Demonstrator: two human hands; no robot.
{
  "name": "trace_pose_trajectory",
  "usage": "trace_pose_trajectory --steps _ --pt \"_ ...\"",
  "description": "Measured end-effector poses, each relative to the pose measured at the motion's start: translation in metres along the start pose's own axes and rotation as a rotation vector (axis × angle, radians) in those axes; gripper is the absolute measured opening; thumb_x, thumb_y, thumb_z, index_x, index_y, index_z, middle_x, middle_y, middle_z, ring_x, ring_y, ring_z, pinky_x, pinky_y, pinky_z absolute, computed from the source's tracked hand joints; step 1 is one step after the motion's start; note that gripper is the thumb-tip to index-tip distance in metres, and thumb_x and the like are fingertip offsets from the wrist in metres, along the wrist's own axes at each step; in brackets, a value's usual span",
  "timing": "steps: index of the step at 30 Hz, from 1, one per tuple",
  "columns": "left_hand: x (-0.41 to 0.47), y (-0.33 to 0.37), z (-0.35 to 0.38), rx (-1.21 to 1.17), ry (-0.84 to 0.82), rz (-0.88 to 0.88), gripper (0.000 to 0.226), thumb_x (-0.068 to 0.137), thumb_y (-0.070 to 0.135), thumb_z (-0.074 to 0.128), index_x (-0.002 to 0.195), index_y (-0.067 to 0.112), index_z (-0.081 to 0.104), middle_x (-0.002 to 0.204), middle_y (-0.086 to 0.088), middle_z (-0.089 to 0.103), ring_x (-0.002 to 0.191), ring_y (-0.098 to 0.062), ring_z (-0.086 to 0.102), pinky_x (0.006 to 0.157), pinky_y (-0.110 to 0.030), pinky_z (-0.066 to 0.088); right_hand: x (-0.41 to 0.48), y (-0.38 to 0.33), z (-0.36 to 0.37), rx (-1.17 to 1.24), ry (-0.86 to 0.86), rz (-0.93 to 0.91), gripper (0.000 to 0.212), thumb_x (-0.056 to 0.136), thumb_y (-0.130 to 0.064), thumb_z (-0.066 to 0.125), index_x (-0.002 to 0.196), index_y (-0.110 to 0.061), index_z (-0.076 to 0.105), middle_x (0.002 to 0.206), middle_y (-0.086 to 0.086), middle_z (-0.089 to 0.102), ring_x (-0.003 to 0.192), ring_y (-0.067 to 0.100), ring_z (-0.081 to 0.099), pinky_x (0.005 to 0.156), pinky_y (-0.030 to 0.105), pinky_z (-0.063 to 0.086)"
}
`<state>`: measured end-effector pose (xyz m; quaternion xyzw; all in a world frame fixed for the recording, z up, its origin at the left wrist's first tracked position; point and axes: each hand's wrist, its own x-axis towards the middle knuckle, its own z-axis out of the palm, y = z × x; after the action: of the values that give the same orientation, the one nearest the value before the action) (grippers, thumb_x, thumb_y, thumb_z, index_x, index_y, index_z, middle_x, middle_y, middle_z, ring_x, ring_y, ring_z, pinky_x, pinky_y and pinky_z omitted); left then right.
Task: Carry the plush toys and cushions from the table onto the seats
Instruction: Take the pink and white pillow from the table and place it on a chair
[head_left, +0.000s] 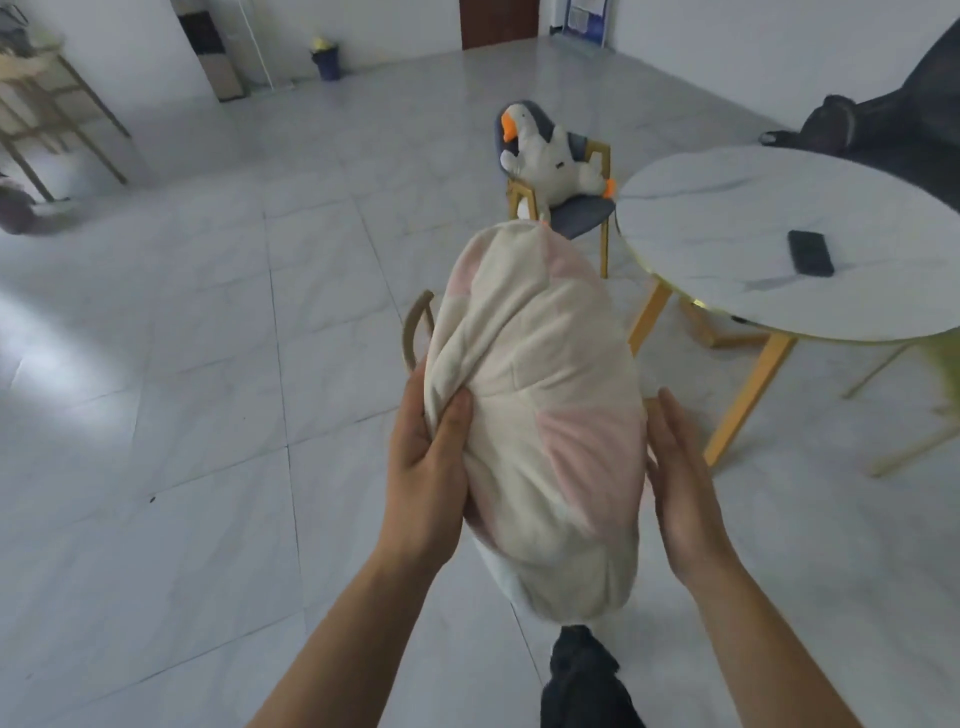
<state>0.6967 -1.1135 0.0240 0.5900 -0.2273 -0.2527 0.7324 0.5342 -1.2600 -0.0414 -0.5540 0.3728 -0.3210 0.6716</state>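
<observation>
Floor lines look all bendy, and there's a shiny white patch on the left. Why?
Head view: the wide-angle lens curves the floor's straight tile lines; head view, left side: the white patch is light glaring off glossy tiles; head view, right edge: things past the table smear into blur, while the cushion looks fairly sharp.

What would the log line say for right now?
left hand: grips cushion | right hand: open, by cushion | goose: on chair | phone: on table
</observation>
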Motion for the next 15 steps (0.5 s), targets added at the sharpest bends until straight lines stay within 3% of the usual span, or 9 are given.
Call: trace_pose_trajectory --steps 2,4,6,9,12,15 --pt "0.049 -0.025 0.021 0.021 -0.02 -0.012 0.04 0.107 0.015 0.048 0.144 0.03 0.054 0.141 0.012 0.062 0.135 -0.013 0.056 0.115 -0.046 0.041 0.058 0.027 -0.006 -0.061 -0.077 0.123 0.074 0.084 -0.087 0.043 0.15 -0.054 0.037 0.155 -0.024 0.045 0.144 0.001 0.042 0.121 0.042 0.033" --pt "0.097 -0.051 0.043 0.05 -0.012 -0.052 0.043 0.107 0.012 0.046 0.14 0.037 0.055 0.137 0.023 0.062 0.134 -0.005 0.055 0.114 -0.04 0.042 0.117 0.055 -0.008 -0.022 -0.173 0.261 0.06 0.096 -0.077 0.033 0.146 -0.045 0.047 0.146 -0.018 0.057 0.14 0.008 0.05 0.113 0.033 0.041" --pt "0.149 -0.074 0.06 0.078 0.039 -0.134 0.043 0.105 0.016 0.051 0.135 0.047 0.053 0.133 0.029 0.063 0.13 0.0 0.056 0.113 -0.036 0.044 0.174 0.069 -0.007 -0.051 -0.175 0.318 0.039 0.104 -0.06 0.036 0.134 -0.043 0.055 0.132 -0.018 0.064 0.139 0.014 0.052 0.1 0.019 0.046" --pt "0.224 -0.094 0.071 0.149 0.082 -0.247 0.045 0.102 0.025 0.058 0.142 0.045 0.051 0.134 0.028 0.063 0.125 0.002 0.059 0.109 -0.033 0.048 0.25 0.055 0.004 -0.1 -0.145 0.3 0.047 0.089 -0.073 0.044 0.133 -0.057 0.052 0.123 -0.036 0.063 0.116 -0.01 0.06 0.093 0.023 0.049" --pt "0.294 -0.106 0.067 0.21 0.104 -0.35 0.034 0.101 0.047 0.053 0.135 0.047 0.057 0.133 0.021 0.066 0.126 -0.004 0.061 0.103 -0.033 0.05 0.328 0.046 0.019 -0.182 -0.19 0.281 0.045 0.087 -0.07 0.048 0.13 -0.059 0.051 0.116 -0.039 0.064 0.108 -0.015 0.06 0.092 0.024 0.048" --pt "0.353 -0.128 0.049 0.306 0.182 -0.423 0.064 0.079 0.085 0.054 0.132 0.05 0.059 0.142 0.011 0.058 0.132 -0.01 0.056 0.109 -0.044 0.048 0.394 0.061 0.045 -0.262 -0.226 0.241 0.06 0.087 -0.065 0.057 0.143 -0.048 0.047 0.127 -0.035 0.06 0.11 -0.022 0.055 0.098 0.021 0.045"
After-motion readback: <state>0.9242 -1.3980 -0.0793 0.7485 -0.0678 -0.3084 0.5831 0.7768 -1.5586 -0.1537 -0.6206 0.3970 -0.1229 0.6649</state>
